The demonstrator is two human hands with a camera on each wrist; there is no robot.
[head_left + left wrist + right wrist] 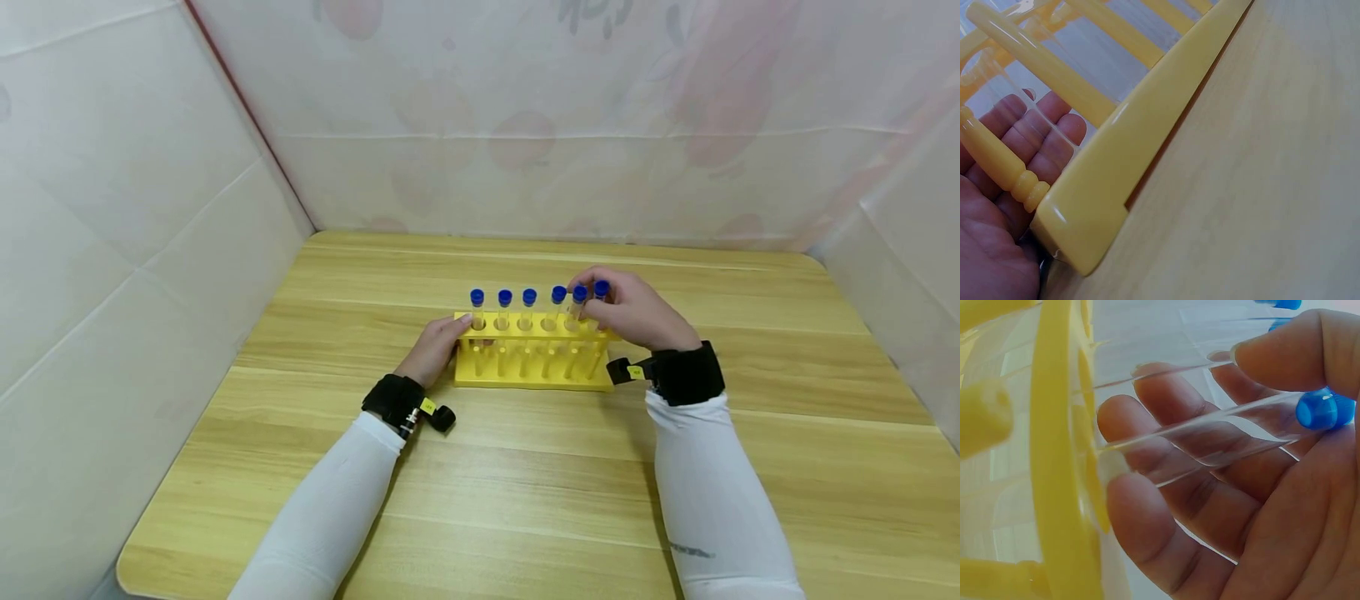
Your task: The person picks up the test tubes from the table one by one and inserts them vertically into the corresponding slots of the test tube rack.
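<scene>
A yellow test tube rack (525,372) stands mid-table with several clear, blue-capped tubes upright in it. My left hand (441,346) holds the rack's left end; in the left wrist view the palm and fingers (1029,134) lie round the corner post beside the rack's base rail (1147,125). My right hand (628,312) is at the rack's right end, fingers and thumb curled round a slightly tilted tube (577,302). In the right wrist view that tube (1210,440) lies across my fingers (1166,506), its blue cap (1325,409) under the thumb, its lower end in the rack (1054,456).
The rack sits on a pale wooden table (525,500) enclosed by white sheeted walls (112,250) at the left, back and right. Bare wood lies in front of and to both sides of the rack. Black wrist bands (686,375) carry the cameras.
</scene>
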